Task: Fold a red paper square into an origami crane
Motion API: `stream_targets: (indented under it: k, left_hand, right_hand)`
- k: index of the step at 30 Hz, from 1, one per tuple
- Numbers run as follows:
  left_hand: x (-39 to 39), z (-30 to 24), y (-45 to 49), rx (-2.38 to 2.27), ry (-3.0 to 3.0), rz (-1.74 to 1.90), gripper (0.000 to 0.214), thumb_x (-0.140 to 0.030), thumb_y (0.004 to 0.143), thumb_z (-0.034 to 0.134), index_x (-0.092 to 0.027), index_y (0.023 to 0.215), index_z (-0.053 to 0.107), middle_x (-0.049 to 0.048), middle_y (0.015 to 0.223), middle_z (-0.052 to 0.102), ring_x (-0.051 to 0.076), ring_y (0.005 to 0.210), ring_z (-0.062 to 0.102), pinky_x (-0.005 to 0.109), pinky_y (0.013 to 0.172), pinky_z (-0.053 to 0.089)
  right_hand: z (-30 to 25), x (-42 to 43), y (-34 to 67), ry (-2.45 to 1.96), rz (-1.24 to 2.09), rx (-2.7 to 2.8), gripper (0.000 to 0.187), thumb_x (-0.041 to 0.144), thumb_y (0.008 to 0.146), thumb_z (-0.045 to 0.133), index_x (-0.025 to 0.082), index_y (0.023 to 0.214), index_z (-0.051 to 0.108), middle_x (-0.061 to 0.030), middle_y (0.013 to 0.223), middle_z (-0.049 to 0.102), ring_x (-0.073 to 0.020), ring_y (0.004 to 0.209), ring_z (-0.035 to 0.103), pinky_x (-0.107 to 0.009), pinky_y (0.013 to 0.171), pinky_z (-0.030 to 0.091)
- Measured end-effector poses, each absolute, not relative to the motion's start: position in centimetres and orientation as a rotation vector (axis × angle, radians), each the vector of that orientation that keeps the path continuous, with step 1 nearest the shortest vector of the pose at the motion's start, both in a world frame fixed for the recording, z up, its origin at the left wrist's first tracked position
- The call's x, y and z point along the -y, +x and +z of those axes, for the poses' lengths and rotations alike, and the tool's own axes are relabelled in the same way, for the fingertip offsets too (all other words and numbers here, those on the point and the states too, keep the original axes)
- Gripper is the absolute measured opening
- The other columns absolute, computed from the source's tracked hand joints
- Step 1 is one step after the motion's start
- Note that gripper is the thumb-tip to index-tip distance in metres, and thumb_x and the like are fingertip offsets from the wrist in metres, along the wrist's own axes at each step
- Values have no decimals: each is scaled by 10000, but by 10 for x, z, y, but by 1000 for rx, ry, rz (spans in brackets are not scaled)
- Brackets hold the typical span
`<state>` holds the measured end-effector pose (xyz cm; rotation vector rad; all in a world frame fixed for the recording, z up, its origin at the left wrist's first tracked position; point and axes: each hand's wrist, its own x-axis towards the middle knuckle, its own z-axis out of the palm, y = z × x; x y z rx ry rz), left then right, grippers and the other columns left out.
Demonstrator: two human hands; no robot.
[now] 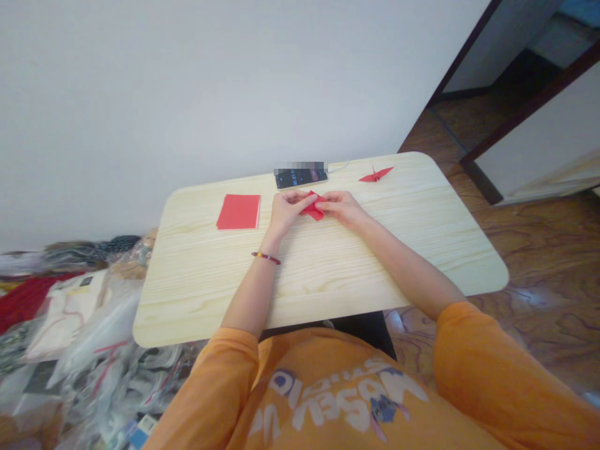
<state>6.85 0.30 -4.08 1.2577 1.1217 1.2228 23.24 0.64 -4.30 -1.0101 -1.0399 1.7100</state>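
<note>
Pale wood makes up the table (328,287), which stands against a plain white wall (187,94). On the floor at its left lies a heap of plastic bags (79,337) and cloth. On the table's left part a stack of red paper (239,211) lies flat, well apart from the edge.

Just right of the stack is the left hand (285,210), with a beaded bracelet (265,257) on its wrist. Its fingers are closed in a pinch on the left side of the folded red paper (313,207), which sits low over the middle of the table at the far side. The right hand (345,208) meets it from the other side, its fingertips also pinched together on the paper.

Behind the hands a phone (300,178) lies near the wall. Farther right stands a red paper crane (375,175). Beyond the table's right edge are a dark wooden floor (539,262) and a doorway.
</note>
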Motion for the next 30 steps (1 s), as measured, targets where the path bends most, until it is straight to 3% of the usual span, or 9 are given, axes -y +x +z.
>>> stream_targets:
  k: [19, 30]
  left_hand:
    - [-3, -43, 66, -1110, 1244, 1207, 356, -472, 596, 816, -147, 717, 734, 71, 709, 734, 142, 602, 660, 243, 577, 514]
    - [-5, -42, 63, -1084, 1250, 1193, 384, -454, 558, 843, -146, 766, 746, 74, 780, 750, 165, 693, 690, 281, 700, 551]
  right_hand:
    - [-47, -7, 233, -1026, 1690, 1112, 350, 345, 407, 912, 170, 623, 698, -10, 646, 713, -126, 609, 633, -271, 657, 536]
    - [-49, -8, 235, -1038, 1722, 1162, 355, 351, 447, 909, 147, 658, 710, -24, 661, 715, -116, 617, 634, -255, 671, 516]
